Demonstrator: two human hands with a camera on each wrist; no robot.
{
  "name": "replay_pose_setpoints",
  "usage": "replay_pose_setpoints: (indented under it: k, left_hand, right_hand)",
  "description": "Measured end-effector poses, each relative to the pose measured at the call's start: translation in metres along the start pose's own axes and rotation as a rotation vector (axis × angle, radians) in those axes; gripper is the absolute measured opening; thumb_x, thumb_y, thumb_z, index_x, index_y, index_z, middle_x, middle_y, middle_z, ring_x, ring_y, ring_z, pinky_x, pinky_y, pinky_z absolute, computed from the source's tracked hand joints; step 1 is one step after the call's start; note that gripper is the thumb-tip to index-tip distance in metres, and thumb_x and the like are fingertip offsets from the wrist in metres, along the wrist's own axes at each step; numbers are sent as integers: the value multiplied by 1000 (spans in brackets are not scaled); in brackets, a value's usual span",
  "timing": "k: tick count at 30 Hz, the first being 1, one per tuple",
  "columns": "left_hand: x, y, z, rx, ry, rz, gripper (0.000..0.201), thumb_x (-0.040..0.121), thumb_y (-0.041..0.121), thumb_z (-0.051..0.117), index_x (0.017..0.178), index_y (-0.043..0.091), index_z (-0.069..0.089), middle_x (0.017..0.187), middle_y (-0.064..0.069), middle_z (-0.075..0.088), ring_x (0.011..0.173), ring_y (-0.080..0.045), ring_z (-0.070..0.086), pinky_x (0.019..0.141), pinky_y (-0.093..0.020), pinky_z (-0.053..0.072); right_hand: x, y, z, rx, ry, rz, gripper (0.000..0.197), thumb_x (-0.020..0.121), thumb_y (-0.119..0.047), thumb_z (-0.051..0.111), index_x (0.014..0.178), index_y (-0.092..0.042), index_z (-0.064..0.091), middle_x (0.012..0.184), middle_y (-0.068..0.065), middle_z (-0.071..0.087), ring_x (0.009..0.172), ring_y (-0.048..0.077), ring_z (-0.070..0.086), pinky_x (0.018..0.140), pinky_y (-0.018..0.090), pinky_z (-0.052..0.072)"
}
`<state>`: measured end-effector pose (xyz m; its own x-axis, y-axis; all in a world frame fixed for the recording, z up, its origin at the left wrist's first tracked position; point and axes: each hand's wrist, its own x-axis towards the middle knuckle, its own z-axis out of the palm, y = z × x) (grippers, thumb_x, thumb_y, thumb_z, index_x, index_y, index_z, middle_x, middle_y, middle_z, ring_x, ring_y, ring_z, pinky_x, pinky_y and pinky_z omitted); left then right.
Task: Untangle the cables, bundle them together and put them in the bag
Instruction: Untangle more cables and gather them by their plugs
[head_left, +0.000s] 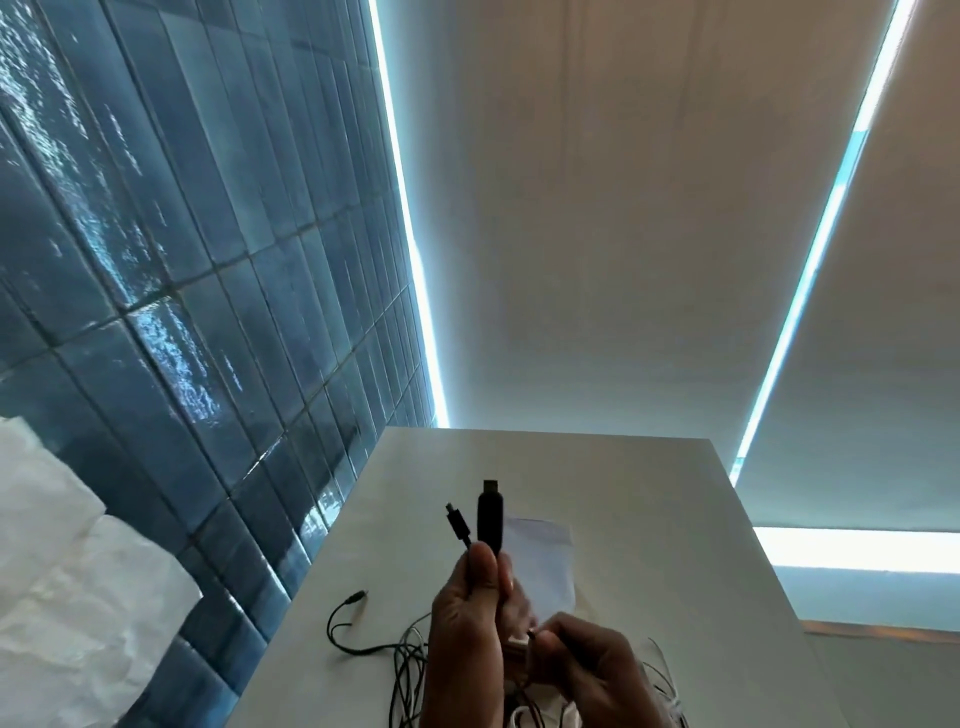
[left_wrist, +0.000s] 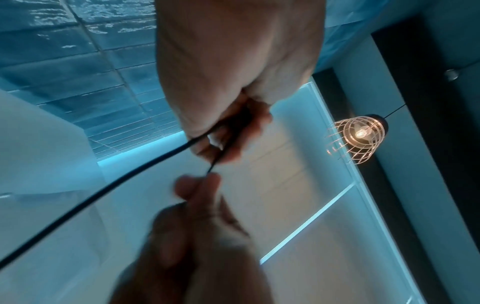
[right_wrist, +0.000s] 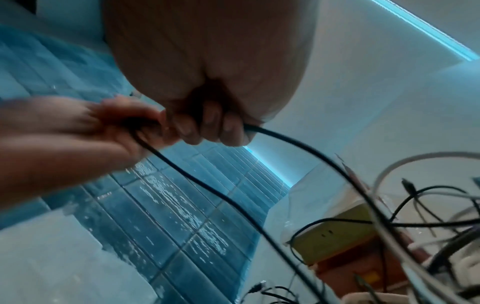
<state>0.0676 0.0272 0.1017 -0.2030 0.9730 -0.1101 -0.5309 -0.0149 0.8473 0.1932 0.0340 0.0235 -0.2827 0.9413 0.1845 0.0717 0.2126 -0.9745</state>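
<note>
My left hand (head_left: 480, 566) is raised over the white table (head_left: 675, 519) and grips two black cable ends. A long USB plug (head_left: 491, 517) and a smaller plug (head_left: 457, 522) stick up above its fingers. In the left wrist view, the left hand (left_wrist: 228, 133) is curled round black cable (left_wrist: 103, 197). My right hand (head_left: 540, 636) is just below and to the right. In the right wrist view, my right hand (right_wrist: 207, 129) is curled round a black cable (right_wrist: 298, 144). A tangle of black and white cables (head_left: 410, 660) lies on the table under both hands.
A pale translucent sheet (head_left: 545, 561), perhaps the bag, lies flat behind the hands. Crumpled white material (head_left: 62, 571) sits at the far left, against the blue tiled wall (head_left: 208, 312). A yellow and orange box (right_wrist: 337, 236) stands beside the cable tangle (right_wrist: 415, 216). A wire-cage lamp (left_wrist: 358, 135) hangs overhead.
</note>
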Motion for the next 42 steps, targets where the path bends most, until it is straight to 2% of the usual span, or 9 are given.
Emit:
replay_pose_setpoints:
  k: [2,5,16,23,27,30,34,38,42]
  left_hand:
    - [-3,12,2,-21,-23,15,38,89,36,48,66,6,42,45,2,24,39,-9,17,42,-25,14]
    - [-8,25,-1,70,-86,28,35,91,37,57,70,9,56,52,2,27,51,-14,13,50,-30,12]
    - [-22,69,-3,50,-114,139,29,94,29,52,70,12,53,59,1,19,52,-15,11,48,-30,10]
    - [-14,59,-18,213,-34,53,29,99,30,40,77,12,46,52,4,25,41,-9,17,38,-21,14]
    - [-8,40,-24,358,-4,-73,32,104,28,33,80,9,44,62,-13,61,43,-17,41,40,-22,25]
    - [-6,38,-21,271,-30,-150,34,105,28,30,79,10,45,98,-21,73,83,-31,70,58,-33,55]
    - [-10,52,-11,-161,-203,-222,36,102,30,29,77,11,46,114,-27,66,104,-38,66,94,-49,49]
    - [-9,61,-12,-350,-230,-135,30,98,28,36,74,15,49,75,-8,56,58,-17,50,60,-29,45]
    - [-7,66,-17,-324,-139,-21,32,100,23,36,71,17,47,64,3,29,51,-9,23,46,-21,26]
  right_hand:
    - [0,11,-1,-130,-41,-20,32,84,-61,53,69,-34,61,65,-13,58,67,-2,50,66,18,41]
    - [-2,32,1,-215,-34,-4,38,84,-70,44,71,-37,55,63,-14,51,64,-2,46,64,20,39]
    - [-12,100,9,-249,-45,175,33,94,-20,54,66,-38,54,53,-8,47,53,2,41,57,21,34]
    - [8,24,5,-5,155,177,27,90,-4,61,63,-6,62,50,-4,48,48,5,42,48,19,36]
    - [13,-35,3,215,146,45,19,88,-7,65,70,-1,63,51,1,40,47,10,32,44,18,27]
    - [9,-60,5,318,10,-8,22,82,-15,64,70,3,62,53,1,44,47,7,40,46,15,38]
    - [1,-53,14,238,-132,-35,25,86,-26,66,68,-9,65,56,-1,52,51,8,44,50,19,35]
    - [1,-34,16,228,-123,4,26,89,-31,60,66,-17,64,52,-8,46,48,6,37,47,16,30]
    - [6,-2,14,106,-106,22,30,89,-41,59,68,-19,62,56,-8,48,52,7,41,51,20,33]
